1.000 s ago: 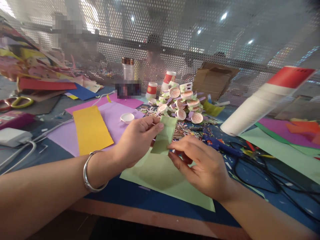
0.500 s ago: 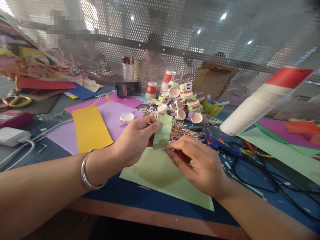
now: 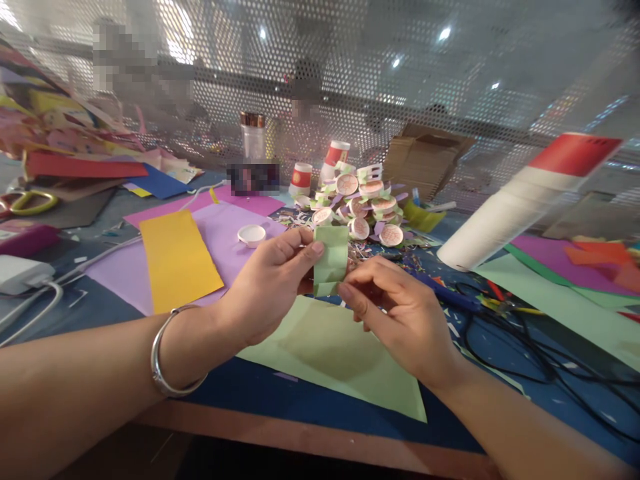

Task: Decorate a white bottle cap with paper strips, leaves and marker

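Note:
Both of my hands hold a small folded strip of light green paper (image 3: 331, 258) above the table. My left hand (image 3: 270, 283), with a silver bangle on its wrist, pinches the strip's left edge between thumb and fingers. My right hand (image 3: 400, 313) pinches its lower right corner. Under the hands lies a larger light green sheet (image 3: 330, 353) on the blue tabletop.
A yellow sheet (image 3: 177, 257) lies on purple paper at the left, beside a white cap (image 3: 251, 234). Behind the hands sits a pile of round paper pieces (image 3: 363, 207). A white tube with a red cap (image 3: 530, 197), black cables (image 3: 525, 340), scissors (image 3: 23, 200) and a perforated metal screen surround them.
The green strip has been folded shorter and lifted slightly. My right hand has risen from the sheet to pinch the strip's lower corner; my left hand keeps its grip.

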The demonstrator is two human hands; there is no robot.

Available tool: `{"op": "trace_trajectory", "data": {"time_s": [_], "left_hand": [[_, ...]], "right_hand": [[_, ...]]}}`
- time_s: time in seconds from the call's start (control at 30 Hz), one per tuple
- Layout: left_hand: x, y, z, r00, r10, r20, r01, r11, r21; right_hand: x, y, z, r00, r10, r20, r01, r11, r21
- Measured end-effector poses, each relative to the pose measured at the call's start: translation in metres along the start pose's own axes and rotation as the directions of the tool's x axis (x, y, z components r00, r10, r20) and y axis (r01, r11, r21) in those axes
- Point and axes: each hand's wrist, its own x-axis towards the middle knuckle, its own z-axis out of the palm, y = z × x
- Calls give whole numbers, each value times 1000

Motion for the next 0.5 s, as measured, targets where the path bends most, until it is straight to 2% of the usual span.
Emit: {"op": "trace_trajectory", "data": {"time_s": [0.3, 0.5], "left_hand": [[-4, -3, 0, 998, 64, 23, -64, 998, 5], [-8, 1, -1, 991, 84, 106, -95, 990, 104]], "right_hand": [[-1, -2, -1, 999, -30, -23, 30, 999, -20], [-1, 0, -1, 998, -47, -47, 45, 998, -38]]}}
